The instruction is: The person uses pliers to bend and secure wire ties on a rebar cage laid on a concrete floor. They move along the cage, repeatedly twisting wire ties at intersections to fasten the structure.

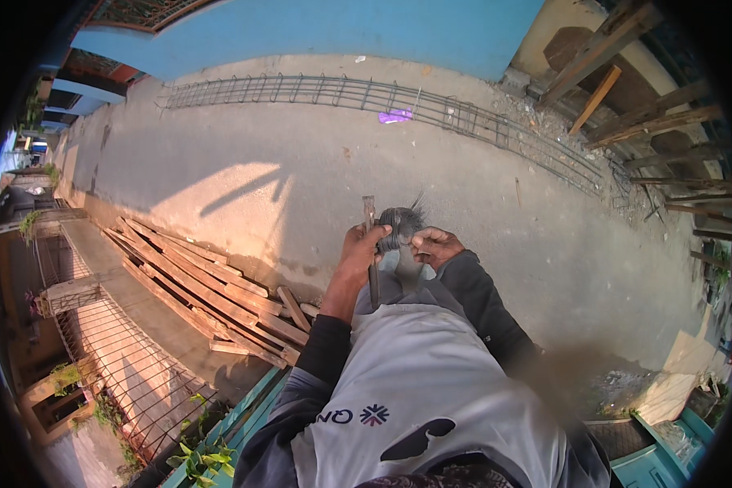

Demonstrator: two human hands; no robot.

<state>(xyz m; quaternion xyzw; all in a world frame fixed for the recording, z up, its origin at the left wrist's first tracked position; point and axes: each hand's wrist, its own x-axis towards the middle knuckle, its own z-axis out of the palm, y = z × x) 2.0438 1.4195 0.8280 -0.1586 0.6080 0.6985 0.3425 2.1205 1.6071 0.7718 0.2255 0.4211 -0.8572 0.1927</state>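
Observation:
In front of my body, my left hand is closed around a bundle of thin dark wire. The same hand also grips a long, narrow metal bar, which stands roughly upright along the bundle's left side. Its upper end is flat, and its lower part reaches down by my legs. My right hand is at the bundle's right side with thumb and fingers pinched together at the wire. Loose wire ends fan out above it. Whether a single strand lies between those fingertips is too small to make out.
A long rebar cage lies along the blue wall, with a purple wrapper beside it. Wooden planks are piled to the left. Timber props lean at the upper right, near rubble.

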